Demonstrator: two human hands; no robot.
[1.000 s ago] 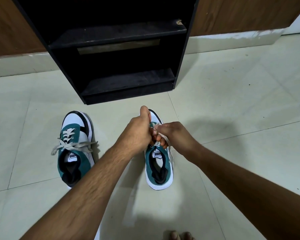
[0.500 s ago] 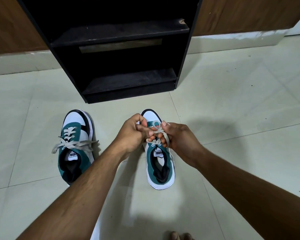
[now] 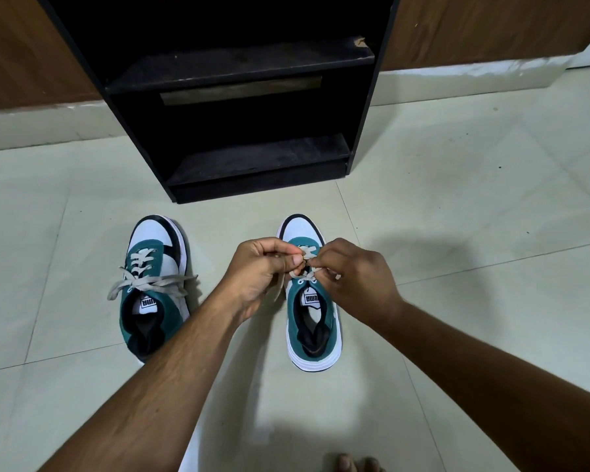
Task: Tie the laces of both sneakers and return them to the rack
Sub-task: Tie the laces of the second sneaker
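Observation:
Two teal, white and black sneakers stand on the tiled floor, toes toward the rack. The left sneaker point(image 3: 152, 287) has its grey laces point(image 3: 150, 284) lying loose across the tongue, ends spread to both sides. Over the right sneaker point(image 3: 312, 321) my left hand point(image 3: 263, 270) and my right hand point(image 3: 355, 277) meet above the tongue, each pinching part of its grey lace point(image 3: 307, 258). My fingers hide most of the knot area.
A black shoe rack point(image 3: 249, 158) with two bare shelves stands just beyond the sneakers, against a wood-panelled wall point(image 3: 491, 25). Pale floor tiles point(image 3: 457, 216) spread to the right and left. My toes point(image 3: 355, 463) show at the bottom edge.
My hands have lowered a little and pulled slightly apart while working the right sneaker's lace; the small loop held up before is now pinched between my fingers. The left sneaker has not moved.

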